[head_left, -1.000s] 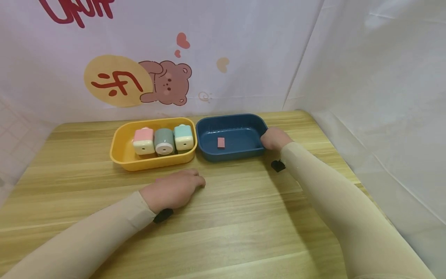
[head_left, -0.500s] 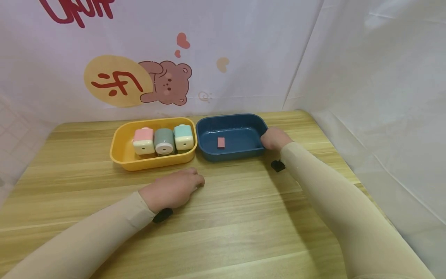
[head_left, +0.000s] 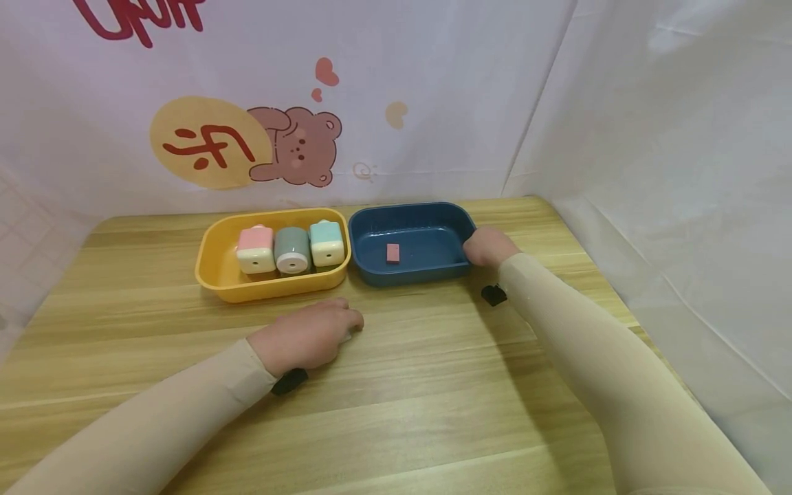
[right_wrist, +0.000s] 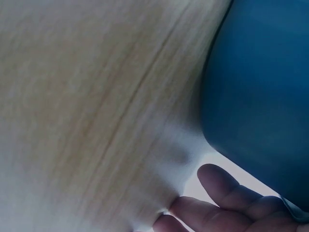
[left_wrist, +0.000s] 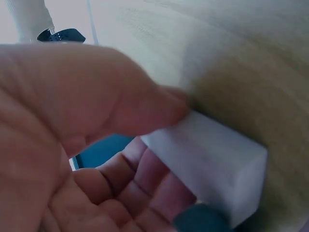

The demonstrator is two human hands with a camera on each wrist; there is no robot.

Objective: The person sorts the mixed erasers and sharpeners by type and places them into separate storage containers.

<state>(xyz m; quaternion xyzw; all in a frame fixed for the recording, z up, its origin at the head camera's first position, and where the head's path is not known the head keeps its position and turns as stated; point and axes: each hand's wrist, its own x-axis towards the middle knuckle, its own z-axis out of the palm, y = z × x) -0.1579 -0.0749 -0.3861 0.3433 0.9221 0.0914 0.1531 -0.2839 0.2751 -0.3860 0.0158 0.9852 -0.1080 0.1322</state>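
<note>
In the left wrist view, my left hand (head_left: 312, 333) pinches a white eraser-like block (left_wrist: 212, 159) between thumb and fingers, low over the table. From the head view, only a pale edge of that block shows under the fingertips. A dark teal rounded patch (left_wrist: 203, 220) lies below the block; what it is I cannot tell. My right hand (head_left: 489, 245) holds the right end of the blue bin (head_left: 411, 277), its fingers (right_wrist: 222, 193) at the outer wall and its thumb hidden. A small pink block (head_left: 392, 254) lies inside this bin, toward its left side.
Left of the blue bin, close against it, stands a yellow bin (head_left: 213, 265). Three sharpener-like items sit in it: pink and cream (head_left: 256, 249), grey and white (head_left: 292, 250), light teal and cream (head_left: 326, 243). A white printed cloth (head_left: 433, 103) hangs behind the wooden table (head_left: 396, 412).
My left fingers have shifted slightly, and a pale edge of the block now shows beneath them. The right hand, both bins and their contents stay where they were.
</note>
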